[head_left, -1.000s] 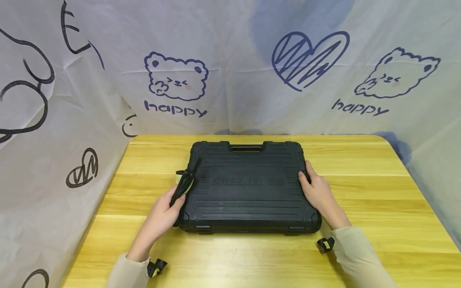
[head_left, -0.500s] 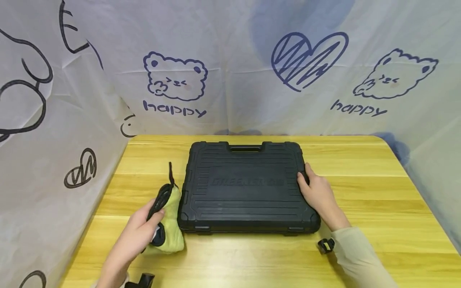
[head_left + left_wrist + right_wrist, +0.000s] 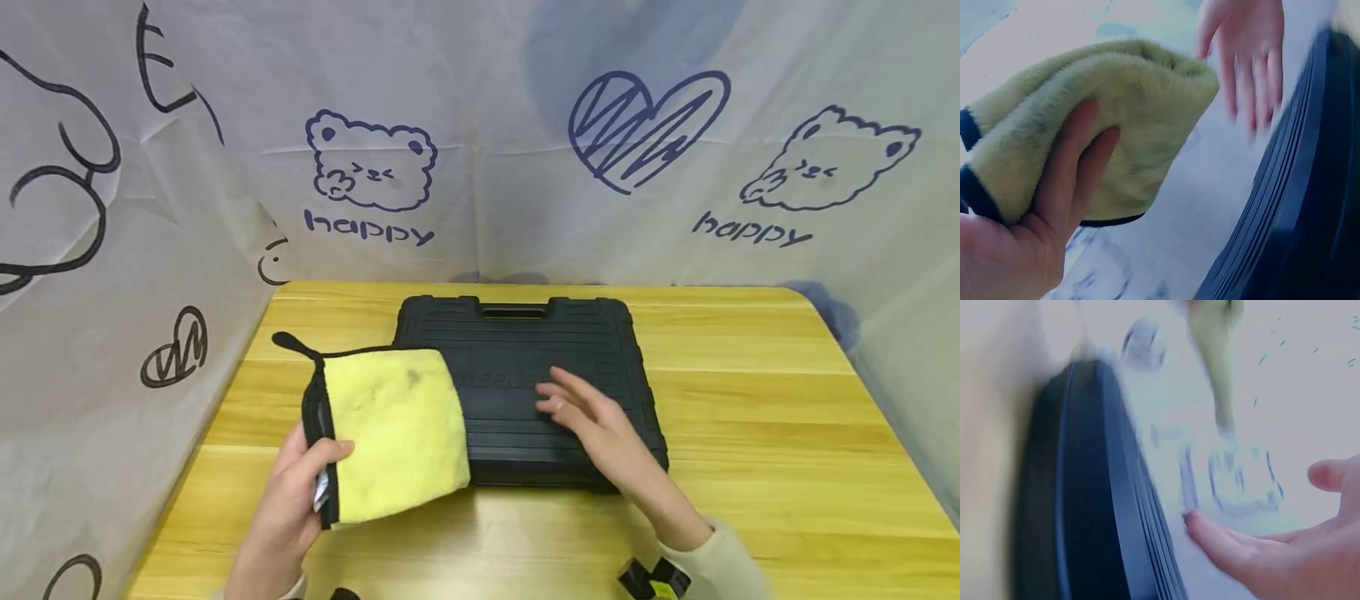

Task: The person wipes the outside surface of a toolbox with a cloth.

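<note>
My left hand (image 3: 292, 483) grips a folded yellow cloth (image 3: 397, 433) with black edging and a black hanging loop, thumb on its upper face. In the left wrist view, fingers (image 3: 1063, 162) lie along the other side of the fuzzy cloth (image 3: 1129, 119). The cloth overlaps the left part of a black hard-shell case (image 3: 555, 333), which lies on the table. Over the case's right half is my right hand (image 3: 600, 425), holding nothing, its fingers spread and reaching left. The right wrist view shows that hand (image 3: 1291, 556) beside the dark case (image 3: 1097, 481), with some blur.
The wood-grain table (image 3: 765, 417) extends around the case on both sides and in front. Behind it hangs a pale cloth backdrop (image 3: 517, 192) with drawn bears and hearts. The case's handle (image 3: 514, 310) faces the far edge.
The left hand has pulled the cloth from beside the case, turned its yellow face up and raised it. My right hand has let go of the case's right edge and moved left over it.
</note>
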### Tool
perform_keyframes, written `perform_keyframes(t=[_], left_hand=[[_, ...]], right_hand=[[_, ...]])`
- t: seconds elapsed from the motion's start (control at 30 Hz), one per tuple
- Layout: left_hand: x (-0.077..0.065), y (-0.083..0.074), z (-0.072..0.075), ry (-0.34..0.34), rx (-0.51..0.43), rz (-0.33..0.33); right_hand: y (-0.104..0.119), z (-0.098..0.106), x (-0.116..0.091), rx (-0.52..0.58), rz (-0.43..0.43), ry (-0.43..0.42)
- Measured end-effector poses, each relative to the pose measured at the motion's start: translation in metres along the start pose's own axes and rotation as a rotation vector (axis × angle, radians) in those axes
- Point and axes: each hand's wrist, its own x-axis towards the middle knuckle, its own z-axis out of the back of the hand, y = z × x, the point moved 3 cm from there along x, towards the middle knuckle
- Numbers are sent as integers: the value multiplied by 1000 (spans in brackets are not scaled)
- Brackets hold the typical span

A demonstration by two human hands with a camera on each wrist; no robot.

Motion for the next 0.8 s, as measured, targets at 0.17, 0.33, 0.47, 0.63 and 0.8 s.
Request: perform_keyframes(t=[0.17,0.33,0.47,0.63,0.8], left_hand=[[9,26,-28,186,-206,66],[14,56,-45,102,-167,194],[15,75,-48,-6,-104,285],[13,87,-49,-41,-44,317],[12,92,-54,-18,-47,299]], right_hand=[[8,-40,-5,689,-201,292],[-3,-53,-12,908,-279,255],[-15,-55,-20,854,-351,155],[-24,-51,-28,786,-363,37],[-27,-43,-33,750,-362,-18]])
